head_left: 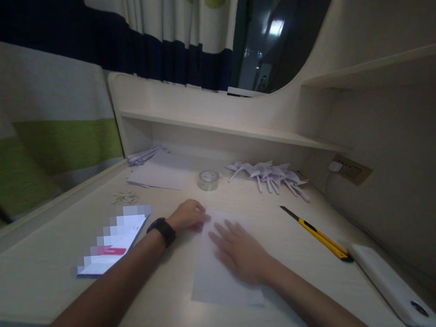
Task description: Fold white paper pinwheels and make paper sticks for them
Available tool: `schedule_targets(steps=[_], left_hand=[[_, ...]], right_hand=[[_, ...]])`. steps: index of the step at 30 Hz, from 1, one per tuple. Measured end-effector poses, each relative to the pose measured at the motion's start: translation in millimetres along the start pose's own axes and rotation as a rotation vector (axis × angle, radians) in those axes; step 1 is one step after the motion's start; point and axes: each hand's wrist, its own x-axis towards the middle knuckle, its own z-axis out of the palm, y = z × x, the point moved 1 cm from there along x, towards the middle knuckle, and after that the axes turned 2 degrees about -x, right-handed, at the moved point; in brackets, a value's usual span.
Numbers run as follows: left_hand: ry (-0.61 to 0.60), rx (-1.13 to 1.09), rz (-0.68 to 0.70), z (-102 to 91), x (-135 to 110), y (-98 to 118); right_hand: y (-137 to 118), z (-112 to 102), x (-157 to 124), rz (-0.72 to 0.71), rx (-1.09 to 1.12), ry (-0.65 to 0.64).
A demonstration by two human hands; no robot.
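Paper sheet (207,284) flat on desk (167,299); left hand (189,216) apparently pinching far-left corner, right hand (243,255) spread over middle. Likely smoothing step; next move calls for steady corner.

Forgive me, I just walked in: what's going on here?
Someone is handling a sheet on a desk. The left hand is at its far left corner; the right hand, blurred, is spread over it. Folded pieces, tape and a paper stack lie farther back, a phone to the left and a cutter to the right.
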Motion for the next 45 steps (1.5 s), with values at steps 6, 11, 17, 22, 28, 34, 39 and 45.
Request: schedule_targets(steps=[6,11,17,22,28,34,39,45], left_hand=[[-0.148,0.06,-0.071,-0.1,-29.2,14.2],[-0.222,0.046,-0.106,-3.2,-50.2,7.8],[-0.284,0.008,-0.061,-0.3,-64.8,1.2],[-0.137,0.147,0.176,-10.0,-68.4,30.2],[0.013,0.195,0.396,-10.3,-52.5,55.1],[0.015,0.021,0.321,7.8,-36.0,39.9],[-0.105,-0.041,0.22,18.8,-30.1,13.1],[-0.163,-0.032,0.167,26.9,-29.6,4.6]], right_hand=[[-0.2,0.2,-0.7,-0.023,0.012,0.004],[-0.5,1.7,-1.8,-0.025,-0.001,0.018],[0.2,3.0,-3.0,-0.045,0.025,0.071],[21.3,-3.5,3.0,0.214,0.313,0.535],[44.0,-15.2,5.3,0.392,1.32,0.664],[52.4,-15.4,0.6,0.421,1.526,0.578],[62.2,-14.9,-0.2,0.515,1.479,0.709],[69.8,-14.2,-1.1,0.531,1.439,0.786]])
